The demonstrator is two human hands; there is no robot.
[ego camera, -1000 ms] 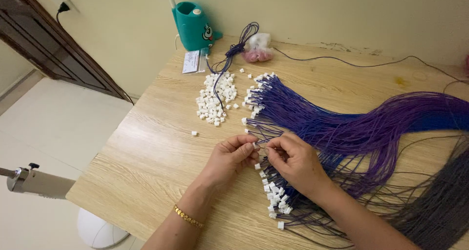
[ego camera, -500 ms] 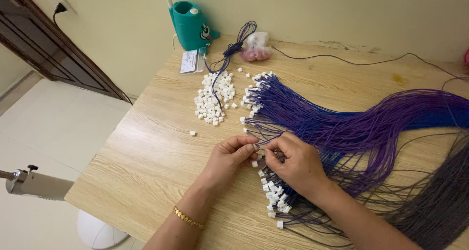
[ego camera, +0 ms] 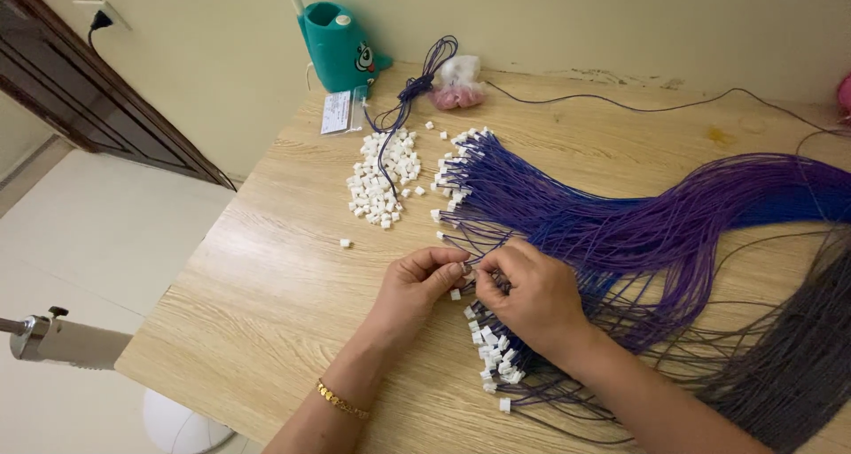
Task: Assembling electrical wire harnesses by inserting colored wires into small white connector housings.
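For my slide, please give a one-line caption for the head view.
Two hands, left and right, meet over thin purple wires beside small white plastic connectors on a light wooden table.

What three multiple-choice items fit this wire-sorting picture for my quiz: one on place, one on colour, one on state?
1. Where does the loose pile of white connectors lie?
A. beyond the hands
B. on the floor
C. inside the teal container

2. What colour is the container by the wall?
A. red
B. teal
C. black

3. How are the left hand and right hand?
A. flat, apart
B. raised off the table
C. fingertips pinched together at a wire end

Answers: A, the pile sits farther up the table; B, its body is teal; C, both hands meet over the wires.
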